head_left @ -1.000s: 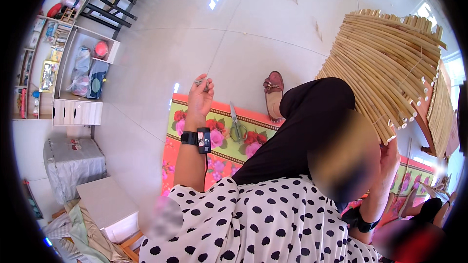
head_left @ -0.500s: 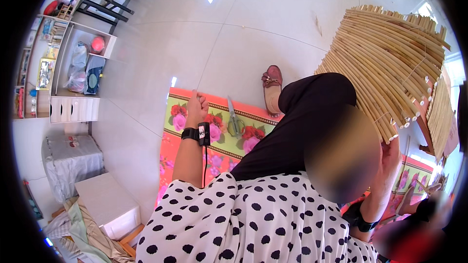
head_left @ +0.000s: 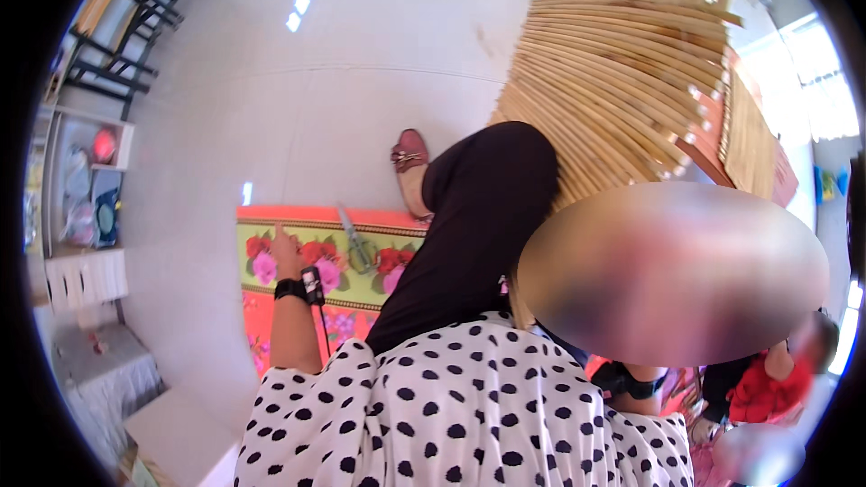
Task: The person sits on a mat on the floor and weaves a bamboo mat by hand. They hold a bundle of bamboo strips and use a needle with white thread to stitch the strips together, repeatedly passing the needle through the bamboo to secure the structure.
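At the left, above a floral mat [head_left: 311,302] in red and green, I hold my left hand [head_left: 287,251] with its fingers drawn together; whether anything is in them is too blurred to see. A wristband with a small black box [head_left: 312,285] and a cable is on that arm. Scissors [head_left: 359,251] with green handles lie on the mat to its right. A large mat of tied reed sticks [head_left: 622,81] fans out beyond my bent right knee. A blurred patch covers my right hand; only the wrist with its black band [head_left: 621,381] shows below it.
Shelves [head_left: 86,180] and a covered box [head_left: 99,365] stand along the left. Black-legged benches [head_left: 113,54] are at the far left. Behind the reed mat leans another woven piece [head_left: 753,140]. Another person in red [head_left: 771,388] is at the lower right.
The whole view has swung to the right, so everything sits further left. More of the person in red shows. My left hand stays over the floral mat beside the scissors.
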The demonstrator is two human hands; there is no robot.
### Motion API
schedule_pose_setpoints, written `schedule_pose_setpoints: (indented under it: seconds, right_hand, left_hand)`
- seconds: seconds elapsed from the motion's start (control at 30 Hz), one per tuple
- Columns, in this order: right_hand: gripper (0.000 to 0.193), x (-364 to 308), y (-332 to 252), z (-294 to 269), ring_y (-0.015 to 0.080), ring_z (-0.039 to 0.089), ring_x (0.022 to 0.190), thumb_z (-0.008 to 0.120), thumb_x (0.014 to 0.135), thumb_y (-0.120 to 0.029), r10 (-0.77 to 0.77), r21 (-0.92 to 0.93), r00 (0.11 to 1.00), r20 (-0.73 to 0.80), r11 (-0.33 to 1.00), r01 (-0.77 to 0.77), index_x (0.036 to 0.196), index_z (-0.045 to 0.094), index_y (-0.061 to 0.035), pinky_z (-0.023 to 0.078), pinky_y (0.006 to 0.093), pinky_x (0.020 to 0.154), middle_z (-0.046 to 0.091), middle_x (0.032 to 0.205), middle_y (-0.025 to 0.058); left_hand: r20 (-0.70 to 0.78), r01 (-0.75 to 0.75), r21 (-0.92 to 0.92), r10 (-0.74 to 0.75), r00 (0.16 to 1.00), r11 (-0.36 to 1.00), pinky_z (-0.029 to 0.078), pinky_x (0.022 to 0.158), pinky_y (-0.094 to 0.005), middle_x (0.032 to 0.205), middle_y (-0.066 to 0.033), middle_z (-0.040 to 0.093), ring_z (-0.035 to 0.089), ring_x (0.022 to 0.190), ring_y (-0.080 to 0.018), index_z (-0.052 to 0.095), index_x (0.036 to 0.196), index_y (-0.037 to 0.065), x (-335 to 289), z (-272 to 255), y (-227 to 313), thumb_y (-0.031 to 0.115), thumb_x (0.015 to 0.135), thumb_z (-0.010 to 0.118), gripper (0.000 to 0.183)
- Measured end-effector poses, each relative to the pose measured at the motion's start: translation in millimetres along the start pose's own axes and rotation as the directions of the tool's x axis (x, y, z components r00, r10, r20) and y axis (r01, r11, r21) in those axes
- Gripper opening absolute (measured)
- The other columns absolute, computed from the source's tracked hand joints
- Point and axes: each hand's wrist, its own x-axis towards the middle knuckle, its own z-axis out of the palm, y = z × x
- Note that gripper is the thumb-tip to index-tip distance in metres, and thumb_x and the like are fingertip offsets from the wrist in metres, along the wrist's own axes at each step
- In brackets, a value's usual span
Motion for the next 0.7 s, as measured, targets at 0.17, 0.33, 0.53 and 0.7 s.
schedule_pose_setpoints:
  seconds: [0.17, 0.33, 0.53, 0.7]
  right_hand:
    - [0.048, -12.3, -6.0, -0.4, 0.0103, 0.058, 0.083, 0.062, 0.091, -0.007, 0.217, 0.499, 0.975, -0.049, 0.851, -0.164, 0.137, 0.051, 0.0007, 0.05, 0.0246, 0.075, 0.062, 0.1, 0.0004]
    - [0.05, -17.0, 0.8, 7.3, 0.0125, 0.061, 0.095, 0.06, 0.093, -0.005, 0.166, 0.495, 0.982, -0.085, 0.863, -0.103, 0.141, 0.047, -0.0005, 0.051, 0.0259, 0.082, 0.062, 0.115, 0.0061]
    - [0.051, -21.0, 5.6, -6.8, 0.0125, 0.065, 0.095, 0.06, 0.091, -0.002, 0.069, 0.16, 0.963, -0.26, 0.987, -0.027, 0.14, 0.048, 0.0012, 0.053, 0.0237, 0.077, 0.062, 0.123, 0.0131]
    - [0.05, -19.3, 0.3, -5.8, 0.0124, 0.066, 0.093, 0.06, 0.092, -0.004, -0.003, 0.189, 0.981, -0.195, 0.981, 0.041, 0.14, 0.048, 0.0011, 0.053, 0.0247, 0.078, 0.064, 0.12, 0.0134]
  left_hand:
    - [0.054, -0.184, 0.615, 0.191, 0.98, 0.767, 0.048, 0.079, -0.0449, 0.101, -0.0186, 0.06, 0.057, 0.097, -0.0327, 0.054, 0.124, 0.004, -11.2, 22.2, 4.5, 0.058, 0.088, 0.061, 0.065]
    - [0.27, -0.402, 0.903, 0.524, 0.807, 0.153, 0.036, 0.107, -0.0551, 0.148, -0.0293, 0.035, 0.033, 0.139, -0.0415, 0.043, 0.143, 0.008, -38.1, 58.4, 66.4, 0.046, 0.085, 0.067, 0.074]
    - [0.745, -0.968, -0.122, 0.664, 0.057, 0.22, 0.038, 0.107, -0.0414, 0.139, -0.02, 0.048, 0.047, 0.13, -0.0349, 0.057, 0.124, 0.005, -331.2, 234.7, 169.6, 0.008, 0.082, 0.07, 0.045]
    - [0.911, -0.736, -0.393, 0.343, -0.229, 0.552, 0.054, 0.089, -0.0313, 0.136, -0.0171, 0.048, 0.067, 0.105, -0.0226, 0.054, 0.125, 0.0, -419.6, 258.5, 137.2, -0.006, 0.084, 0.066, 0.044]
